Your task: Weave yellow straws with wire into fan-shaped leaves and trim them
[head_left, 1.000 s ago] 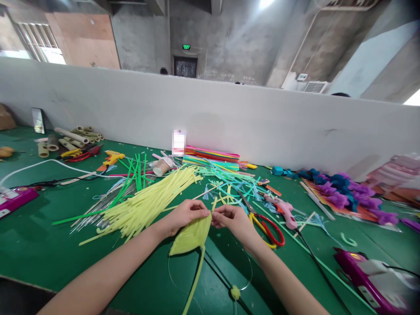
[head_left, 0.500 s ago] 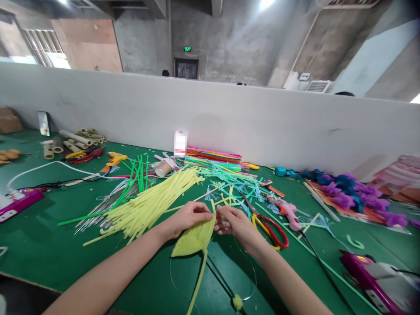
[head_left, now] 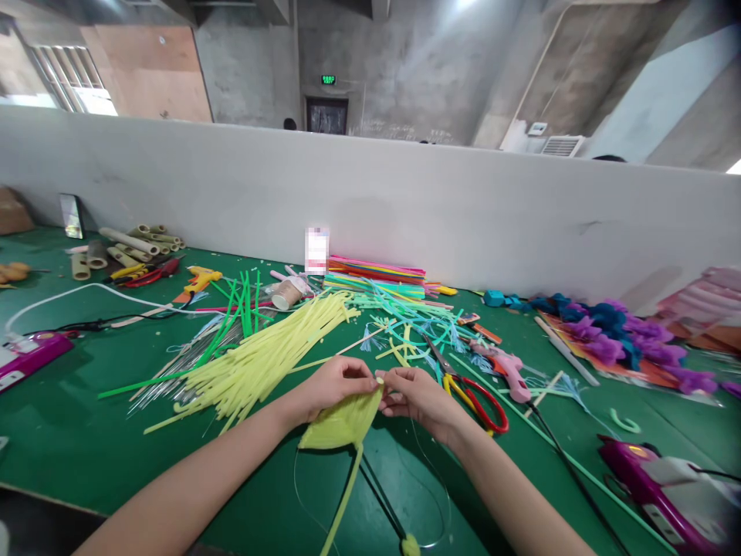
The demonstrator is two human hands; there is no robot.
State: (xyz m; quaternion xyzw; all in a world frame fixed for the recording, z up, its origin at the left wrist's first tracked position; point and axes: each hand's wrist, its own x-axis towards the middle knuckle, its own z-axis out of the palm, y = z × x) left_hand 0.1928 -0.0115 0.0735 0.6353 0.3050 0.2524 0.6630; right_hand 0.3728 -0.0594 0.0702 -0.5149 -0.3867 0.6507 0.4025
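A leaf-shaped piece of yellow pipe cleaners (head_left: 341,423), laid side by side, hangs between my hands above the green table. My left hand (head_left: 343,384) is closed on its upper edge, thumb and fingers pinching it. At the piece's top corner, my right hand (head_left: 412,395) has thumb and forefinger pressed on the pipe cleaner's end; its other fingers curl beneath. One yellow stem (head_left: 343,502) runs down from the piece toward me. Below lies a small yellow ball (head_left: 410,545) with dark sticks or their shadow leading to it. A thin clear line loops around there.
Left of my hands lies a heap of yellow pipe cleaners (head_left: 272,347), with green ones (head_left: 248,305) behind. Red-and-yellow scissors (head_left: 478,401) and a pink glue gun (head_left: 509,369) lie to the right. Power strips (head_left: 651,494) sit at both sides. A white partition (head_left: 521,224) closes the back.
The pipe cleaner's end that stuck up at the top corner is now bent down toward me, between my fingertips. The view has shifted slightly.
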